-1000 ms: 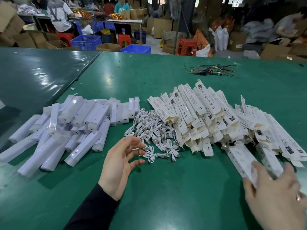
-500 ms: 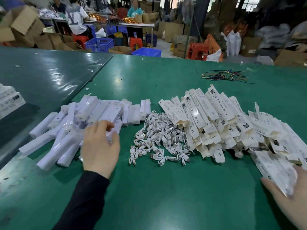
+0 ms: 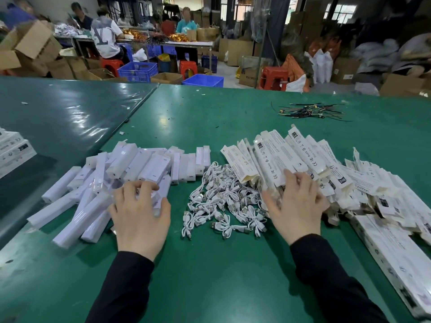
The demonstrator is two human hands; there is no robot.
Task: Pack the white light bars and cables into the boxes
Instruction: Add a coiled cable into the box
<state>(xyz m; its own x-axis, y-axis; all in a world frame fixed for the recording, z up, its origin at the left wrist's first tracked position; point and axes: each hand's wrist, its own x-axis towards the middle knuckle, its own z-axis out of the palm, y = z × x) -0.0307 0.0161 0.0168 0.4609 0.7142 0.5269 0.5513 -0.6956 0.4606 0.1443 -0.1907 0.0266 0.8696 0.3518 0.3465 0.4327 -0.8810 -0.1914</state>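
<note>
From your head camera, your left hand (image 3: 140, 217) lies on the near edge of the heap of white light bars (image 3: 121, 178), fingers curled round one bar, grasping it. Your right hand (image 3: 295, 206) rests with fingers spread and relaxed on the pile of white boxes (image 3: 303, 164), clutching nothing. Between the two piles lies a tangle of white cables (image 3: 224, 197) on the green table (image 3: 210, 276). The boxes look flat and unfilled; whether any holds a bar, you cannot tell. Bars, cables and boxes each run to dozens, too heaped to count. Two blue crates (image 3: 137, 71) stand beyond the table, contents hidden.
</note>
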